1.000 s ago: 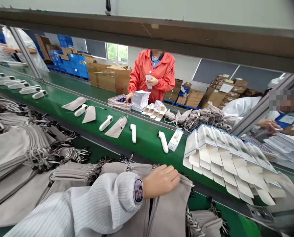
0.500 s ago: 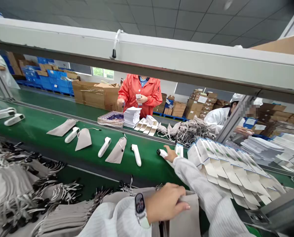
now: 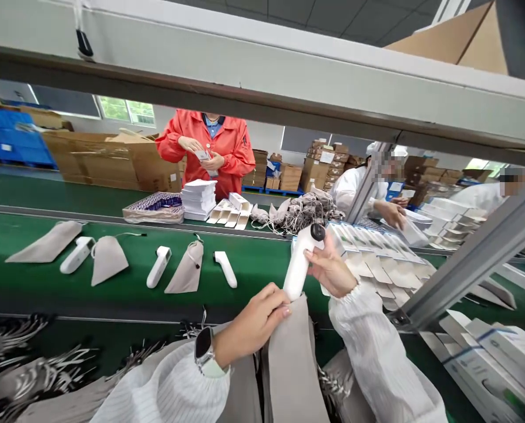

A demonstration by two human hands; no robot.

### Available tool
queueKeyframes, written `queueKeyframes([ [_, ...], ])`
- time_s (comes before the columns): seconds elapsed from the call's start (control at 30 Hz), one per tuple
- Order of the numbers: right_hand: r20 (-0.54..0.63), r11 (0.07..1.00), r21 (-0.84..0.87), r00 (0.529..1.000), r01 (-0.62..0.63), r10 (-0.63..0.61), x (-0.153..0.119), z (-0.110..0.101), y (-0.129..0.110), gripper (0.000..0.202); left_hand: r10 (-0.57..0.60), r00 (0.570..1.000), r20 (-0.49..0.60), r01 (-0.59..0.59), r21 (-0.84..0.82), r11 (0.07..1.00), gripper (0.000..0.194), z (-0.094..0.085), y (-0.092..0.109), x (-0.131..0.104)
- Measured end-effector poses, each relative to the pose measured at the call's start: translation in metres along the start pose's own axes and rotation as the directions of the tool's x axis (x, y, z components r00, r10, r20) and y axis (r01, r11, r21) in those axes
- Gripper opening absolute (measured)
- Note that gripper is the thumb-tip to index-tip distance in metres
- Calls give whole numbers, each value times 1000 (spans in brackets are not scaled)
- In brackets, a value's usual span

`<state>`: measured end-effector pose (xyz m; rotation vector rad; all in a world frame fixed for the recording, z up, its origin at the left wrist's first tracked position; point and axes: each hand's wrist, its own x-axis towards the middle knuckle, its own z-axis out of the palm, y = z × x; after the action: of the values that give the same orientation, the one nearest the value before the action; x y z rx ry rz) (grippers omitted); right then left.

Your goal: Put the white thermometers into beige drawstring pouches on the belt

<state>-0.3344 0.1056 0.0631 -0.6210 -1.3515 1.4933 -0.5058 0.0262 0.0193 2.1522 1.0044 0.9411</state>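
Note:
My right hand [image 3: 333, 265] grips a white handheld thermometer [image 3: 298, 264] near its black-tipped head, which points up. The thermometer's lower end is at the mouth of a grey drawstring pouch [image 3: 291, 358], and how far it reaches inside is hidden. With fingers closed on the pouch's top edge, my left hand [image 3: 256, 323] wears a watch on its wrist. More grey pouches lie stacked below my hands. On the green belt [image 3: 125, 299] are a white thermometer [image 3: 225, 269], another thermometer [image 3: 158, 267] and a grey pouch [image 3: 187, 267] between them.
Open white boxes [image 3: 377, 258] stand in rows to the right. A slanted metal post [image 3: 469, 258] and an overhead beam [image 3: 245, 64] frame the bench. Across the belt, a person in a red jacket [image 3: 207, 153] handles small papers, beside a heap of pouches [image 3: 304, 208].
My right hand has brought the thermometer from the belt to the pouch mouth. My left hand now pinches the pouch's edge, raised toward the thermometer. The view has shifted right.

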Motion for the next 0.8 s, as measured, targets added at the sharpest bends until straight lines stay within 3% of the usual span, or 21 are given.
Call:
queueKeyframes([
  [0.07, 42, 998, -28, 997, -62, 63, 0, -2, 13, 44, -9, 998, -70, 9, 4, 1000, 19, -1, -1, 0],
  [0.13, 198, 973, -150, 959, -176, 204, -1, 1, 26, 31, -38, 981, -189, 43, 25, 999, 18, -4, -4, 1],
  [0.2, 335, 905, -353, 871, -238, 360, -3, 10, 39, 48, -71, 956, -286, 89, 52, 995, 19, -9, -7, 2],
  [0.23, 346, 867, -449, 853, -215, 390, -5, 14, 43, 57, -83, 949, -305, 107, 63, 992, 20, -12, -7, 3],
  [0.27, 316, 838, -521, 875, -163, 366, -6, 18, 46, 61, -97, 946, -310, 125, 71, 990, 21, -15, -7, 3],
  [0.33, 152, 788, -615, 980, -6, 126, -4, 16, 48, 59, -156, 935, -317, 188, 74, 979, 22, -23, -2, 1],
  [0.37, 44, 745, -663, 997, 74, -61, -2, 10, 47, 55, -215, 928, -305, 244, 61, 968, 22, -26, 3, 0],
  [0.4, -63, 687, -716, 968, 126, -243, 1, 2, 45, 50, -284, 925, -254, 303, 40, 952, 23, -29, 10, -2],
  [0.43, -152, 623, -769, 908, 140, -391, 4, -9, 43, 47, -343, 924, -169, 350, 14, 936, 24, -31, 18, -5],
  [0.5, -278, 549, -831, 786, 92, -552, 11, -27, 39, 44, -393, 918, 52, 396, -79, 915, 30, -32, 35, -12],
  [0.53, -319, 577, -814, 779, 67, -540, 13, -32, 38, 46, -383, 912, 144, 403, -159, 901, 33, -31, 43, -16],
  [0.57, -324, 648, -759, 828, 62, -459, 13, -31, 37, 48, -362, 912, 191, 403, -262, 877, 35, -29, 50, -19],
  [0.6, -245, 735, -675, 919, 68, -309, 11, -26, 38, 51, -346, 922, 176, 387, -378, 841, 35, -27, 55, -22],
  [0.63, -55, 816, -574, 991, 68, -121, 7, -17, 40, 53, -338, 935, 109, 347, -489, 801, 35, -24, 58, -24],
  [0.67, 219, 877, -478, 974, 51, 63, 1, -4, 44, 55, -335, 942, 13, 282, -572, 770, 34, -21, 60, -26],
  [0.7, 486, 915, -403, 852, 21, 195, -4, 10, 48, 56, -331, 939, -98, 205, -613, 763, 33, -19, 61, -26],
  [0.73, 669, 934, -357, 698, 0, 255, -10, 22, 53, 54, -318, 927, -200, 137, -610, 781, 32, -17, 61, -27],
  [0.77, 749, 941, -338, 604, -4, 271, -13, 31, 57, 47, -290, 919, -267, 94, -567, 819, 31, -14, 61, -26],
  [0.8, 722, 940, -341, 643, 9, 256, -15, 35, 60, 39, -252, 924, -287, 81, -498, 864, 30, -12, 61, -26],
])
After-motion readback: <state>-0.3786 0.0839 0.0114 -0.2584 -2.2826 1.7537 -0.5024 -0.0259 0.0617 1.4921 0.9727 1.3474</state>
